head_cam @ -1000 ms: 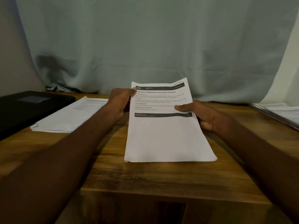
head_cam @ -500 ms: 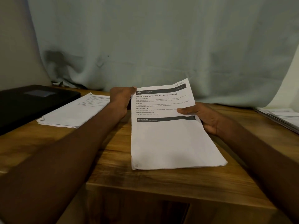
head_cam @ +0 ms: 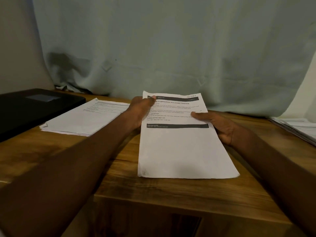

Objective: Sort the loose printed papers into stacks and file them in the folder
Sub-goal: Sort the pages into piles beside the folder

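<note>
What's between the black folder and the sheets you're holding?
In the head view, a flat stack of printed papers lies on the table between the black folder and the held sheets.

Place: home desk (likely) | wooden table (head_cam: 171, 194) | draped cloth backdrop (head_cam: 171, 40) | paper stacks (head_cam: 82, 120)

On top sheet (head_cam: 179, 142): heading ending "Organization and Insole Cleaning"; dark band reading "REQUIRED NOTES"; smaller print too blurred.

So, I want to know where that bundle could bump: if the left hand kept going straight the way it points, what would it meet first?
Probably the pale curtain behind the table; the left hand, gripping the held papers, points away from the person, with nothing visible between. Depth is unclear.
</note>
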A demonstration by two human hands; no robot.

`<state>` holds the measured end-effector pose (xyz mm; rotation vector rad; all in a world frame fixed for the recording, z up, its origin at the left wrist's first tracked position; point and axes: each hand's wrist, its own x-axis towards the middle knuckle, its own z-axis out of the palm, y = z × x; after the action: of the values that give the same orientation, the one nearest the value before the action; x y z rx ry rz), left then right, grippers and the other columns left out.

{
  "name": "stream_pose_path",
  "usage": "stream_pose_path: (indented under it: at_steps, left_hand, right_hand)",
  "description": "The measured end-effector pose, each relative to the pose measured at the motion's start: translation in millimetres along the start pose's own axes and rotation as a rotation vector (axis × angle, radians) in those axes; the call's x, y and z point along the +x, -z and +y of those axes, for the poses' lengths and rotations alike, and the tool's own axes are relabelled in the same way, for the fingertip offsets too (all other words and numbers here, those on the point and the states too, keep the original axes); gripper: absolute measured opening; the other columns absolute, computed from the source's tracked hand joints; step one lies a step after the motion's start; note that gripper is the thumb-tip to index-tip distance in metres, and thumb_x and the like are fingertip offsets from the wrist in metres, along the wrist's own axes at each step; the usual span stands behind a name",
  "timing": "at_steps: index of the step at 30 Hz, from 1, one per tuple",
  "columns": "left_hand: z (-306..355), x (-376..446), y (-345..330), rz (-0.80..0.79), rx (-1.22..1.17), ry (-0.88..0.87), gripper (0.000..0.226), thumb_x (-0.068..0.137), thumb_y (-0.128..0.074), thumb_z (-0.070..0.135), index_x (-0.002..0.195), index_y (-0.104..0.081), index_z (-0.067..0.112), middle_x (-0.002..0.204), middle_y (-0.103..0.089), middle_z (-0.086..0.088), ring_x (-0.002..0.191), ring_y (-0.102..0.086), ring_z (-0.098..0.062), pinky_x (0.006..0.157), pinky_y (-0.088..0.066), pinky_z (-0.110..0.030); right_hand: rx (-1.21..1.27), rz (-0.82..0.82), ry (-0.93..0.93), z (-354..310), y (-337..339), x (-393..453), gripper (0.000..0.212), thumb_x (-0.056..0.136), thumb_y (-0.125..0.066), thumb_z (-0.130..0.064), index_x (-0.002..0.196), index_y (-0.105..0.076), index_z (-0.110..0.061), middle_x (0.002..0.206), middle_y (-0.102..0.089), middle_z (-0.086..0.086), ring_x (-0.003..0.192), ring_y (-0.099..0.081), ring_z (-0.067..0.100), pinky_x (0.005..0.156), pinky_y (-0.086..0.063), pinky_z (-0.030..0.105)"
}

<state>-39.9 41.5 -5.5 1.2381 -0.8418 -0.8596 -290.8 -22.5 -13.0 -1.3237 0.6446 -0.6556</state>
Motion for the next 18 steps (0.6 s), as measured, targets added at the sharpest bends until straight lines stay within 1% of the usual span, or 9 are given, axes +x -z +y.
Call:
stream_pose_path:
  at_steps: [3, 5, 8, 10, 11, 14, 16, 18]
  left_hand:
    - [-2.7, 1.1, -1.4, -0.020, 0.106, -0.067, 0.025, 0.102, -0.063, 0.033, 0.109, -0.066, 0.009, 0.102, -0.076, -0.008, 0.082, -0.074, -0.022, 0.058, -0.057, -0.027]
    - [-5.7, -1.9, -6.6, -0.033, 0.115, -0.086, 0.025, 0.102, -0.062, 0.033, 0.110, -0.066, 0.009, 0.101, -0.076, -0.008, 0.081, -0.074, -0.021, 0.057, -0.057, -0.027]
    - [-5.5, -4.1, -9.7, -0.017, 0.045, -0.028, 0.019, 0.101, -0.066, 0.027, 0.103, -0.065, 0.008, 0.097, -0.077, -0.010, 0.073, -0.075, -0.022, 0.052, -0.057, -0.028]
    - [-3.8, -3.6, -6.0, 0.009, -0.024, 0.042, 0.017, 0.098, -0.069, 0.022, 0.100, -0.065, 0.006, 0.094, -0.077, -0.011, 0.073, -0.075, -0.025, 0.052, -0.059, -0.032]
    - [-4.0, -2.1, -3.7, 0.014, -0.054, 0.064, 0.016, 0.097, -0.071, 0.020, 0.100, -0.066, 0.005, 0.094, -0.077, -0.012, 0.074, -0.076, -0.027, 0.053, -0.060, -0.034]
    - [-4.5, -1.3, -1.1, 0.020, -0.134, 0.081, 0.017, 0.094, -0.074, 0.015, 0.104, -0.069, 0.002, 0.099, -0.078, -0.015, 0.082, -0.077, -0.032, 0.063, -0.063, -0.043]
    - [-5.6, 0.9, 0.4, 0.036, -0.181, 0.079, 0.017, 0.092, -0.075, 0.012, 0.104, -0.070, 0.002, 0.098, -0.079, -0.015, 0.081, -0.078, -0.032, 0.061, -0.063, -0.044]
    - [-5.5, 3.4, 4.0, 0.067, -0.206, 0.087, 0.018, 0.092, -0.075, 0.014, 0.106, -0.070, 0.004, 0.095, -0.079, -0.012, 0.076, -0.078, -0.029, 0.057, -0.062, -0.040]
  right_hand:
    - [0.066, 0.048, -0.009, -3.7, 0.9, 0.4, 0.042, 0.098, -0.062, -0.029, 0.136, -0.062, -0.011, 0.130, -0.070, 0.013, 0.119, -0.068, 0.032, 0.096, -0.058, 0.047]
    - [0.090, 0.068, -0.004, -0.3, 3.2, 4.1, 0.041, 0.101, -0.058, -0.025, 0.139, -0.060, -0.010, 0.131, -0.069, 0.014, 0.121, -0.066, 0.033, 0.095, -0.058, 0.049]
    - [0.093, 0.088, 0.011, 7.4, 5.5, 11.4, 0.043, 0.102, -0.055, -0.020, 0.144, -0.056, -0.011, 0.135, -0.066, 0.015, 0.124, -0.064, 0.037, 0.096, -0.056, 0.053]
    - [0.086, 0.120, 0.038, 6.5, 6.1, 14.1, 0.043, 0.102, -0.055, -0.019, 0.144, -0.056, -0.010, 0.135, -0.067, 0.015, 0.123, -0.065, 0.037, 0.095, -0.057, 0.052]
    - [0.085, 0.138, 0.052, 5.1, 7.1, 14.6, 0.042, 0.102, -0.055, -0.019, 0.144, -0.056, -0.010, 0.134, -0.067, 0.015, 0.122, -0.065, 0.036, 0.094, -0.058, 0.051]
    - [0.085, 0.163, 0.061, 3.2, 8.8, 13.2, 0.039, 0.103, -0.055, -0.017, 0.140, -0.058, -0.009, 0.132, -0.069, 0.015, 0.120, -0.066, 0.036, 0.091, -0.060, 0.048]
    - [0.081, 0.170, 0.068, 3.6, 7.6, 11.6, 0.035, 0.102, -0.055, -0.015, 0.136, -0.061, -0.009, 0.128, -0.070, 0.015, 0.117, -0.068, 0.034, 0.086, -0.062, 0.046]
    - [0.065, 0.176, 0.077, 4.1, 7.7, 11.8, 0.037, 0.101, -0.057, -0.015, 0.137, -0.061, -0.009, 0.129, -0.070, 0.014, 0.118, -0.068, 0.034, 0.090, -0.061, 0.045]
